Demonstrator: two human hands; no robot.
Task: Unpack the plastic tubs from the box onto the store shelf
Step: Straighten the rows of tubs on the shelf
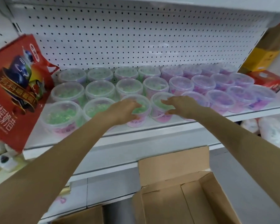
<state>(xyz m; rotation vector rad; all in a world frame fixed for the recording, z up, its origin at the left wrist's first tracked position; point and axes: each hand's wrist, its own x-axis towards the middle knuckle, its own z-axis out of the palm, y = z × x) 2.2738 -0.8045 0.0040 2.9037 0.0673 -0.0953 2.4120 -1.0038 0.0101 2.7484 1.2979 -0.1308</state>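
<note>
Fingers point(136, 104) of the left hand point(124, 110) curl over one clear round plastic tub point(144, 107). The right hand point(179, 105) grips the next tub point(159, 118) just beside it, at the front edge of the white shelf point(176, 125).

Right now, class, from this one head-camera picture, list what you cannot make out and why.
1. Cardboard box, head view: the frame's bottom edge cuts it off, so whether tubs remain inside cannot be told.
2. Labels on the left green tub, gripped by the left hand, and the right green tub, gripped by the right hand: print blurred, hands cover part.
3. Purple tub behind the right hand: mostly hidden by it.
</note>
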